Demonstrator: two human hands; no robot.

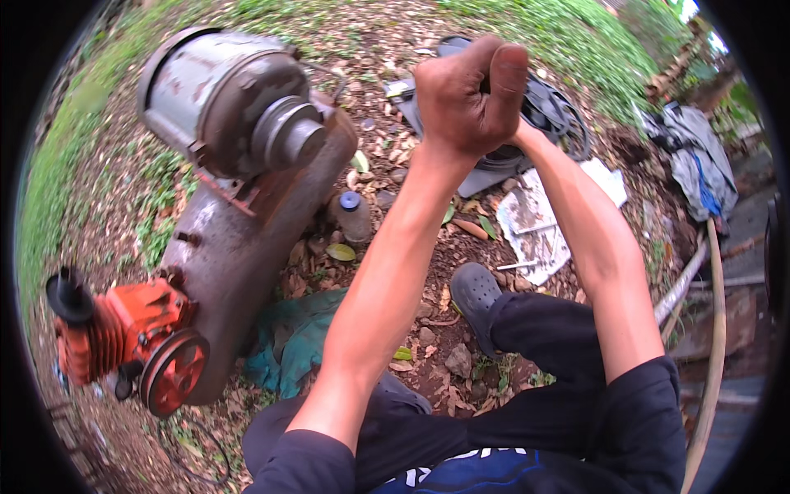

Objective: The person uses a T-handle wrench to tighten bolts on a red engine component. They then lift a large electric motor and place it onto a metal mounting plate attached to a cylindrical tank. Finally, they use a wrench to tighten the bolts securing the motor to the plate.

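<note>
Motor (216, 103) sits on tank's (212, 239) far end | left hand (467, 97) fisted before dark strapped bundle (550, 109), contents unclear | right hand (522, 132) mostly hidden behind, cannot tell state

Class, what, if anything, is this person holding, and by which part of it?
It cannot be told: the left hand has its back to the camera, palm hidden, and covers the right hand.

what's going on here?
The person's left hand is curled into a fist out front, mostly hiding the right hand, so whether anything is gripped is unclear. To their left, a rusty brown metal tank carries a grey cylindrical motor and a red finned compressor pump, both untouched.
</note>
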